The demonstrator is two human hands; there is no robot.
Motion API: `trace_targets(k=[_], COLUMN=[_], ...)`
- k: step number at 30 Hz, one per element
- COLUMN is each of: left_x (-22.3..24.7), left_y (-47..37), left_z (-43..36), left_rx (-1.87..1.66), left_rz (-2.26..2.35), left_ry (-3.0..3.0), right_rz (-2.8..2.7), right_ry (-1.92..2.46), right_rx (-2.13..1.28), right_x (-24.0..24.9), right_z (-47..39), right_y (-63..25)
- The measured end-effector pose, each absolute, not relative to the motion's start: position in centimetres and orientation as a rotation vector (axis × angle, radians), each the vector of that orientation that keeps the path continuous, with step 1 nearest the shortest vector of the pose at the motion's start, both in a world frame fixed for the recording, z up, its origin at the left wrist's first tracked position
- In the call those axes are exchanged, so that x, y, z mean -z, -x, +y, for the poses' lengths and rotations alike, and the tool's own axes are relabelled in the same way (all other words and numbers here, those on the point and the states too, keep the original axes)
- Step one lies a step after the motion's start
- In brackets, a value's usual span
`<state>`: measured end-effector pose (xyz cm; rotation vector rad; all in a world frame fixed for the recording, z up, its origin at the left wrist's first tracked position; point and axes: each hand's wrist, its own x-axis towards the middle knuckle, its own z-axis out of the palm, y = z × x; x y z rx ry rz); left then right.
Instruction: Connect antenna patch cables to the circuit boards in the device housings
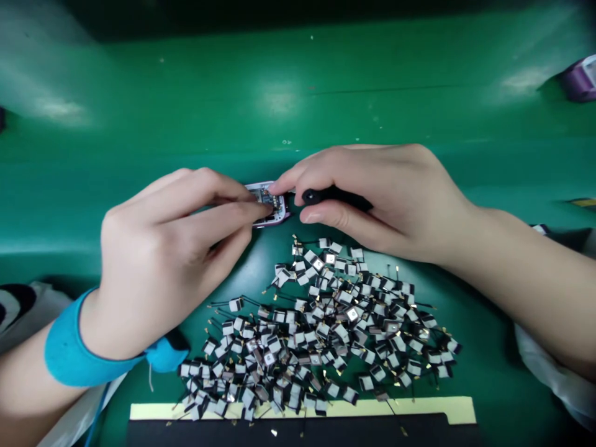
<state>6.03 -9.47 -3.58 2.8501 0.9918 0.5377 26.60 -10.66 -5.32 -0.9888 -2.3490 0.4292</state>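
Observation:
A small device housing [280, 215] with a circuit board inside lies at the centre of the green table. My left hand [179, 239] grips its left side, with fingertips pressed on the board. My right hand [377, 198] holds a black-handled tool [338, 197] in its curled fingers, and its index fingertip touches the top right edge of the housing. The tool's far end is hidden by the hand. Below both hands is a loose pile of small grey-and-black parts [321, 323] with short cables.
A yellow strip [372, 408] and a black mat [372, 433] lie along the near edge, some small parts on them. A purple object [580, 81] sits at the far right. A blue band [74, 347] with a cord circles my left wrist.

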Motion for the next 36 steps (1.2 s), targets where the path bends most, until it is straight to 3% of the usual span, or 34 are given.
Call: trace_targets(k=[36], left_x=[3.8], left_y=[-5.9], left_z=[-9.4], left_rx=[-0.534], left_rz=[0.994], left_ry=[-2.843], right_rz=[-2.336], right_ry=[1.080], right_rx=[-0.446], right_x=[5.1], right_z=[-10.9], right_y=[-26.7])
